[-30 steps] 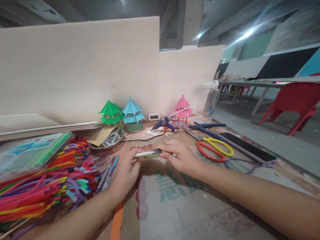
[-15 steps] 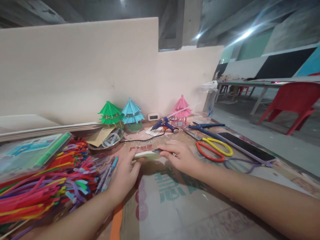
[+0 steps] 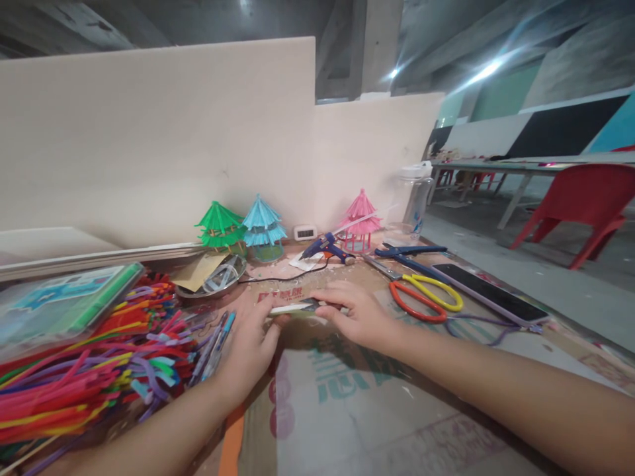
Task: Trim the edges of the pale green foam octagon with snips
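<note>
A thin, pale white-green flat piece [image 3: 290, 309] is held edge-on above the cardboard in the middle. My left hand [image 3: 251, 340] is closed on its left end, thumb below and fingers behind. At the other end, my right hand [image 3: 350, 311] is closed around a slim dark tool [image 3: 311, 305], whose tip lies against the piece; its kind is hard to make out. Beyond the hands lies a blue glue gun [image 3: 327, 248] with its cord. Scissors [image 3: 421, 295] with orange and yellow handles rest right of my right hand.
Colourful pipe cleaners [image 3: 99, 370], a plastic case [image 3: 64, 304] and pens [image 3: 215, 347] lie left. Green [image 3: 221, 225], blue [image 3: 262, 228] and pink [image 3: 362, 215] model pavilions stand along the board. Pliers [image 3: 411, 251], a phone [image 3: 489, 294] and a bottle [image 3: 414, 201] are right.
The flat piece has tilted, so it shows a thinner edge and less of its pale green side. My right fingers and the dark tool have shifted slightly along it.
</note>
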Tool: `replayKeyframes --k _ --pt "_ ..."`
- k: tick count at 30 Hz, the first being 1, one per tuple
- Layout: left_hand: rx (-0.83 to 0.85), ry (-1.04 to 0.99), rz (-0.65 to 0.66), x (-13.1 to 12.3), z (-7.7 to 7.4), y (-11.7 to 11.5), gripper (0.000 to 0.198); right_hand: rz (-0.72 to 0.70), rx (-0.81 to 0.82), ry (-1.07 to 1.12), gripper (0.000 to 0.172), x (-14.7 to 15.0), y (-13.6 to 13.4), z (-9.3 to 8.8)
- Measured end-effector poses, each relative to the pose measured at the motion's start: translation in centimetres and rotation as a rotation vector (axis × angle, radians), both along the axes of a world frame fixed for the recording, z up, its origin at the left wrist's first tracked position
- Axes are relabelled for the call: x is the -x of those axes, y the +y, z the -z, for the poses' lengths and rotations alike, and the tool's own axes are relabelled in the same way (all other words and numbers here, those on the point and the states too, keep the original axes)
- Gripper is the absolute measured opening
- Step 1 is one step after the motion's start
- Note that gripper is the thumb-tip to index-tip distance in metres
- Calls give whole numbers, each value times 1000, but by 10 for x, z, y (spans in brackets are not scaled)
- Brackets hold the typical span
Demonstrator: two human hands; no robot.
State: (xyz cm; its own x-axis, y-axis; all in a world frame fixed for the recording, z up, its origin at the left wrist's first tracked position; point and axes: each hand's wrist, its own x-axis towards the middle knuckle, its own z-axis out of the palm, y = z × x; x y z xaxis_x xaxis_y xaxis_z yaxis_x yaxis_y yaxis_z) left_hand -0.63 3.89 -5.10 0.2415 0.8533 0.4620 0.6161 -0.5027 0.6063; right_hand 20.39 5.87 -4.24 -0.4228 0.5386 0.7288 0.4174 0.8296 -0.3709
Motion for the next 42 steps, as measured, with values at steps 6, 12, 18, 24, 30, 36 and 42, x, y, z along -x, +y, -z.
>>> replayKeyframes --k 6,12,18,24,30,36,42 --pt "-46 42 8 0 -1 -2 21 -33 -24 3 28 2 -3 1" --pt "-38 67 1 0 -2 -4 22 -12 -51 -7 27 2 -5 0" --pt "-26 75 7 -1 -4 -4 22 17 -101 -27 30 1 -4 0" --pt "-18 112 -31 0 -2 -3 20 5 -107 -21 30 2 -5 -1" --pt "-39 106 -26 -1 -3 -3 19 -15 -63 0 31 3 -4 -3" --pt "-83 102 19 -2 -5 -5 19 1 -63 -9 30 4 -7 -3" --pt "-114 168 27 -1 -3 -7 25 10 -114 -69 31 5 -12 -3"
